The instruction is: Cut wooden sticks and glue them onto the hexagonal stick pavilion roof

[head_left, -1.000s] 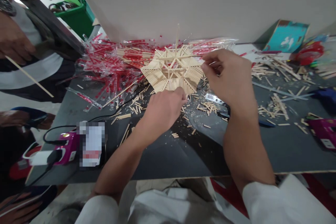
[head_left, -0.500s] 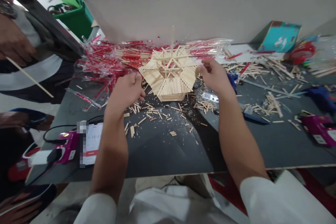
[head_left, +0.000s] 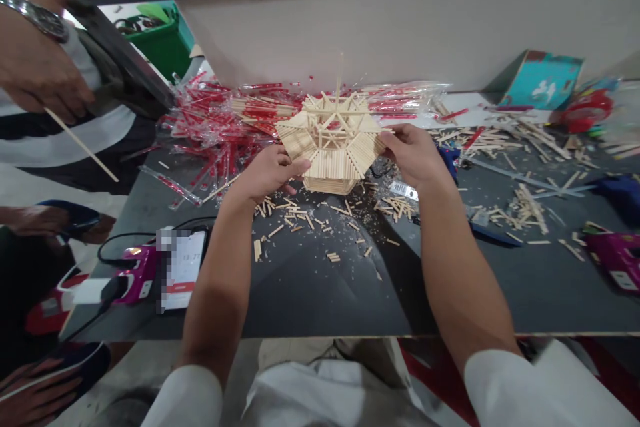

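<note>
Stick model [head_left: 327, 163] noted at mid-depth of the counter [head_left: 320, 303], scraps [head_left: 300, 217] strewn before it, red packets [head_left: 207, 117] heaped behind-left. Its right edge is pinched in the right hand's [head_left: 415, 155] grip; its near-left edge is overlapped by the left hand's [head_left: 265, 177] thumb, whether gripped cannot be told.

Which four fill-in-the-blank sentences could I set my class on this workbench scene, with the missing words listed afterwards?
1. The structure between the person's left hand and right hand is made of thin wooden ____.
2. The phone lies beside the person's ____ forearm.
3. The colour of the bin in the background is ____.
4. On the wrist of the co-worker's hand is a metallic ____.

Missing words: sticks; left; green; watch.
</note>
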Demonstrator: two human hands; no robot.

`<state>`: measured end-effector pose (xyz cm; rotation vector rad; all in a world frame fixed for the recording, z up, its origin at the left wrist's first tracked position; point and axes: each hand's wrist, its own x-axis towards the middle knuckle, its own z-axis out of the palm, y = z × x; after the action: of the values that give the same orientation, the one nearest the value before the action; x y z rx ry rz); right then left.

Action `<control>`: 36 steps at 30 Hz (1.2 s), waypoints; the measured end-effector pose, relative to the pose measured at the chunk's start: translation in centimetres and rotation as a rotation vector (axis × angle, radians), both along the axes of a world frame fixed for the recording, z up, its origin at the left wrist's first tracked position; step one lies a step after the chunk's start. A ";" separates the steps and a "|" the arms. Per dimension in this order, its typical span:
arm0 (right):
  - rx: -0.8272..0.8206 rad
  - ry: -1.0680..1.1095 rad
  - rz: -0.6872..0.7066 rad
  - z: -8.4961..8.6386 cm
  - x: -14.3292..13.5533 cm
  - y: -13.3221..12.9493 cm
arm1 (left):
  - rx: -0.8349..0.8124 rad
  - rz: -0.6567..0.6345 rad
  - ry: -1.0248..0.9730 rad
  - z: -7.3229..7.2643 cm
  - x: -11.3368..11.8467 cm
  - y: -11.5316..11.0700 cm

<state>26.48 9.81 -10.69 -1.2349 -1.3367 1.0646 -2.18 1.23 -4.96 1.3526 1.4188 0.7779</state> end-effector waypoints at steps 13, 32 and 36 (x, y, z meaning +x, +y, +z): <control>-0.242 0.108 0.065 2.5 1.3 -1.0 | 0.041 -0.004 -0.300 -0.6 -1.0 0.9; -0.448 0.186 0.237 4.2 -0.1 -2.6 | 0.242 0.319 -0.521 -2.8 -1.1 2.9; -0.435 0.258 0.267 4.5 -0.9 -3.1 | 0.316 0.326 -0.495 -3.3 -0.9 3.2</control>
<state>25.57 6.74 -6.15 -1.1922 -1.1226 1.7113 -3.07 4.43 -8.27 1.0576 1.1566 1.4901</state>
